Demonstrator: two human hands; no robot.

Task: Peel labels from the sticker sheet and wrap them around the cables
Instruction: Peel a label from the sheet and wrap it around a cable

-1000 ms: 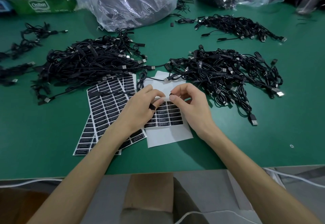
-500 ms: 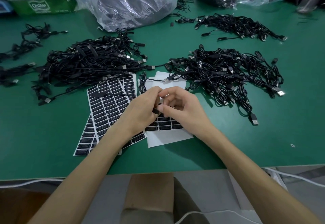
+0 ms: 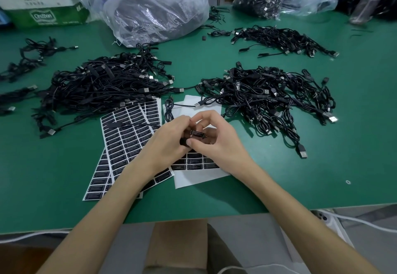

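Left hand (image 3: 167, 144) pinching a black cable (image 3: 183, 141) just above the sticker sheet (image 3: 199, 179), right hand (image 3: 219, 144) pinching the label (image 3: 196, 133) onto it, cable heap (image 3: 101, 89) behind the sheet's left, second heap (image 3: 268, 93) behind its right

Green table (image 3: 290, 177). Sticker sheets (image 3: 126, 142) lie beneath and left of the left hand (image 3: 167, 144); first cable heap (image 3: 101, 86) beyond it; second cable heap (image 3: 268, 95) beyond the right hand (image 3: 221, 142); plastic bag (image 3: 154, 13) farthest off.

bare forearms (image 3: 103, 209) up to left hand (image 3: 165, 142) and right hand (image 3: 223, 144), slender fingers (image 3: 211, 119), short trimmed nails
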